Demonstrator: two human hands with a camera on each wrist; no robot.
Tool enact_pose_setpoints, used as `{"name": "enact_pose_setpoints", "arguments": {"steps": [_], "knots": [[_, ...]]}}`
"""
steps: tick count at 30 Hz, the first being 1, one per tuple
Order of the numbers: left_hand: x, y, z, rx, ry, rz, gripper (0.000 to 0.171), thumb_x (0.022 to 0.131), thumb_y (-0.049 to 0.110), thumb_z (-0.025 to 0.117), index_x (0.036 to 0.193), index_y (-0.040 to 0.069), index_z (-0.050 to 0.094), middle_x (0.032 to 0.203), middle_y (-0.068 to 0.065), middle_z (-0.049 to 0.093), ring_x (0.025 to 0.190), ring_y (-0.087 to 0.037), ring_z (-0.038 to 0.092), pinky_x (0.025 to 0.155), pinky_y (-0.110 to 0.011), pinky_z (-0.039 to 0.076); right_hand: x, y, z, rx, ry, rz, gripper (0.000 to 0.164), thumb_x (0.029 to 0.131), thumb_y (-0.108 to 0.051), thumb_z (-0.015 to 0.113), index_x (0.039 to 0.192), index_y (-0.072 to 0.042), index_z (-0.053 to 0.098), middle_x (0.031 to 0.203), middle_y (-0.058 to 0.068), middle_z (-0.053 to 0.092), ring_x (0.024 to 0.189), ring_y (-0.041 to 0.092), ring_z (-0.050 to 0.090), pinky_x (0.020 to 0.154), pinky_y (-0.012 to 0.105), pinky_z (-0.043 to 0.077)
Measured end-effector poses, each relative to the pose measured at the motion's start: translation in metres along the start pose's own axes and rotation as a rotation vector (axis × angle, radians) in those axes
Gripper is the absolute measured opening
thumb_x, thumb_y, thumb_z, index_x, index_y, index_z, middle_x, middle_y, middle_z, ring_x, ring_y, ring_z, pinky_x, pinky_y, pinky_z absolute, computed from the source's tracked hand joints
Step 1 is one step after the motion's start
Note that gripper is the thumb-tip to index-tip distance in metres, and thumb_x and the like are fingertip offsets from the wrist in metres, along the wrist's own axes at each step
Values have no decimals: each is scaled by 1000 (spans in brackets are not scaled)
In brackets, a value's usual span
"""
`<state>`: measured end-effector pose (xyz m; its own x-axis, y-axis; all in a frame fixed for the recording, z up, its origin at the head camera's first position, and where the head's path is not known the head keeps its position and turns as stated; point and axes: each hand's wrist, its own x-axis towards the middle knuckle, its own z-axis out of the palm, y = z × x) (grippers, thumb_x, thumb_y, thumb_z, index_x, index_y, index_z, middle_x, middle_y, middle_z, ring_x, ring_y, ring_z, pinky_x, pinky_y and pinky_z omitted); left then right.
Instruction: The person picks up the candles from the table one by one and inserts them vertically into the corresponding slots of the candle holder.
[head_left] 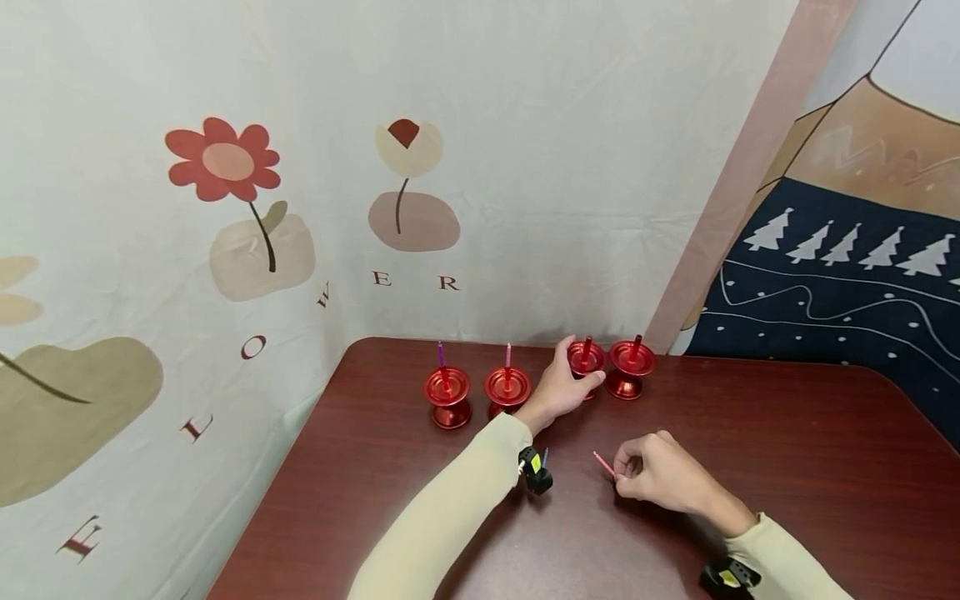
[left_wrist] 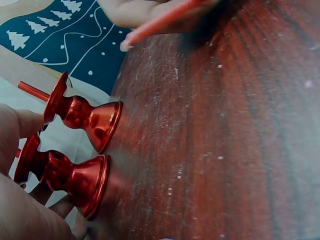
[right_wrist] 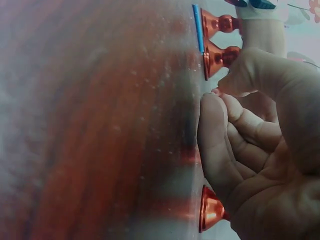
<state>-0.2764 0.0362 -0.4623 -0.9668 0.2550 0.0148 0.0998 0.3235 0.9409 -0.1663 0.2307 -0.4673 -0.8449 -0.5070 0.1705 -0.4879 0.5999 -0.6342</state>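
My left hand [head_left: 562,387] holds a shiny red candle holder [head_left: 587,357] by its dish, fingers and thumb around the rim; in the left wrist view the fingers reach behind its stem. Right of it stands a matching candle holder [head_left: 630,385], with only the short red tube at its centre. Nearer the front, my right hand [head_left: 663,473] pinches a thin pink candle [head_left: 603,462] between thumb and fingertips, its tip pointing toward the holders. Two more holders carry candles: a purple candle [head_left: 441,356] in the leftmost holder [head_left: 450,414], a pink candle [head_left: 508,356] in its neighbour [head_left: 507,386].
A blue candle [right_wrist: 198,27] lies on the dark red wooden table [head_left: 787,467], partly hidden by the left wrist in the head view. Behind the table's back edge hangs a pale flower-print cloth [head_left: 555,167], with a dark tree-print cloth [head_left: 847,308] at the right.
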Motion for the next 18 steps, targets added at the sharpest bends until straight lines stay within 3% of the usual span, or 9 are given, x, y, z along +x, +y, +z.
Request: {"name": "enact_pose_setpoints", "arguments": {"steps": [8, 13, 18], "knots": [[-11, -6, -4, 18, -36, 18, 83, 106, 34, 74, 172, 14, 28, 159, -20, 55, 148, -31, 53, 121, -48, 44, 4, -2, -9, 81, 24, 14, 15, 83, -3, 85, 84, -16, 78, 72, -17, 65, 66, 2, 60, 59, 25, 53], [-21, -2, -5, 17, -42, -2, 83, 105, 29, 76, 172, 14, 28, 157, -20, 57, 147, -31, 54, 121, -50, 43, 8, -3, -10, 123, 96, 5, 17, 81, 1, 82, 85, -15, 77, 72, -15, 67, 65, 4, 63, 56, 27, 55], [-29, 1, -8, 14, -53, -1, 84, 104, 29, 77, 171, 12, 29, 155, -20, 59, 145, -31, 56, 119, -50, 44, 15, -5, -8, 161, 193, -8, 16, 83, 6, 80, 92, -7, 79, 78, -12, 70, 70, 8, 65, 63, 26, 58]]}}
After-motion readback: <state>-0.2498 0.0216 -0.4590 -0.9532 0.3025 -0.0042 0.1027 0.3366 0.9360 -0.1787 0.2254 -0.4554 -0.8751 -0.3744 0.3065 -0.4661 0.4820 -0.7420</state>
